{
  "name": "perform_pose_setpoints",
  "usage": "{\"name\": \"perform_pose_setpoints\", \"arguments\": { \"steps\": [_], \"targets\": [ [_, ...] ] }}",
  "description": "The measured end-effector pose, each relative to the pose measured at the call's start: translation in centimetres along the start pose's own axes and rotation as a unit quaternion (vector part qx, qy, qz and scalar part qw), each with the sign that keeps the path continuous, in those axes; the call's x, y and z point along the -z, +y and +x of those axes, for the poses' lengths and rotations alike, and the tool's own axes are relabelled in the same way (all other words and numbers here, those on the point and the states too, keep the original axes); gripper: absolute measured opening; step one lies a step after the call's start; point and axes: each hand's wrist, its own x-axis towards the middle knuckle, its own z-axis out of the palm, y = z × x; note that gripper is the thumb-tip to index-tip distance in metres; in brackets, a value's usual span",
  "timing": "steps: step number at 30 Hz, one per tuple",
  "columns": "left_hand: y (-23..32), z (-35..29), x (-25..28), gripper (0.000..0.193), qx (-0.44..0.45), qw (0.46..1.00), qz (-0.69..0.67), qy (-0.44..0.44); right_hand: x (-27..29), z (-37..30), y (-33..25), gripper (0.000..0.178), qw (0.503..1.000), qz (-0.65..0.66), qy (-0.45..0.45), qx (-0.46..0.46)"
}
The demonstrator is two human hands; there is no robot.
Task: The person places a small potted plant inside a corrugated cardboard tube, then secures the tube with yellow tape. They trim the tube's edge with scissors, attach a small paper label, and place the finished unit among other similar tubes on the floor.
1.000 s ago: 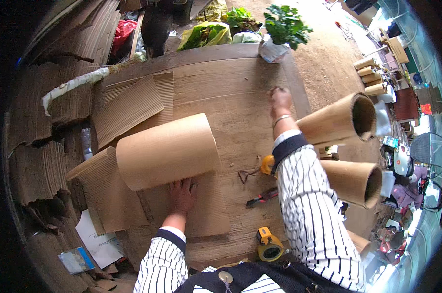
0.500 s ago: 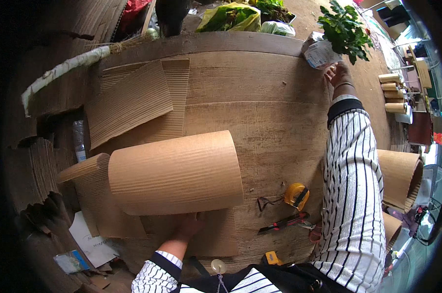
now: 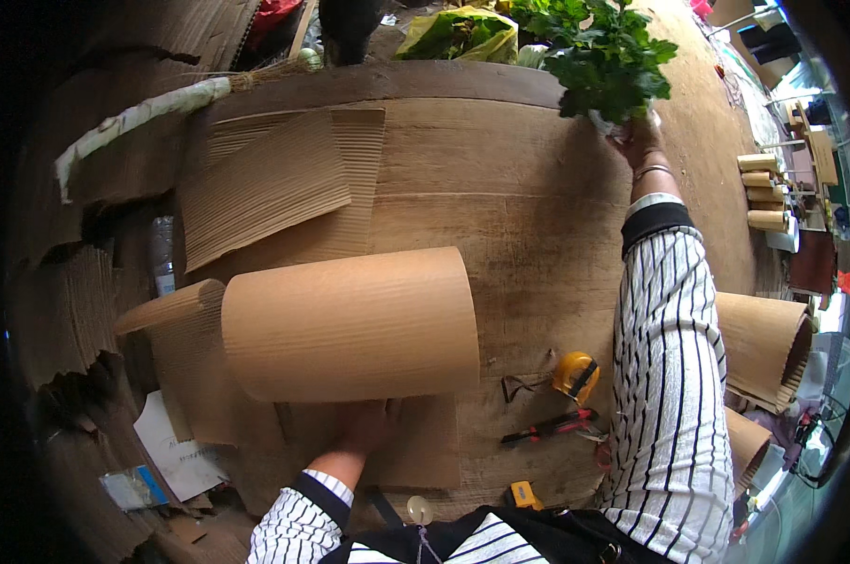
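At the table's far right, my right hand (image 3: pixel 639 141) is closed on a leafy green plant (image 3: pixel 611 70). Its wrapped base shows only as a pale patch beside my fingers, under the leaves. A curled sheet of corrugated cardboard (image 3: pixel 350 324) lies left of the middle, its ribbed surface bulging upward. My left hand (image 3: pixel 364 428) reaches beneath its near edge, over a flat cardboard piece (image 3: pixel 429 442). The fingers of that hand are in shadow and partly hidden by the curl.
Flat corrugated sheets (image 3: pixel 265 188) lie at the far left of the wooden table (image 3: pixel 500 150). A yellow tape measure (image 3: pixel 576 376), a red and black utility knife (image 3: pixel 549 427) and scissors partly behind my right sleeve lie near. More rolled cardboard (image 3: pixel 763 348) stands at the right.
My right hand has pulled the plant inward and to the left, over the table's far edge, its leaves now tilted toward me. My left hand stays under the curled cardboard.
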Motion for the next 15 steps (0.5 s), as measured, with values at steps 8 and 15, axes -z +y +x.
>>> {"name": "perform_pose_setpoints", "arguments": {
  "steps": [8, 15],
  "targets": [
    [-0.1, -0.9, -1.6, 0.038, -0.012, 0.991, 0.008, 0.131, -4.3, -16.5, 2.5, 0.049, 0.958, 0.202, -0.163, -0.122],
    [0.3, 0.6, 0.2, 0.047, -0.064, 0.974, -0.008, 0.215, -1.2, -36.9, 1.0, 0.062, 0.866, 0.221, -0.382, -0.237]
  ]
}}
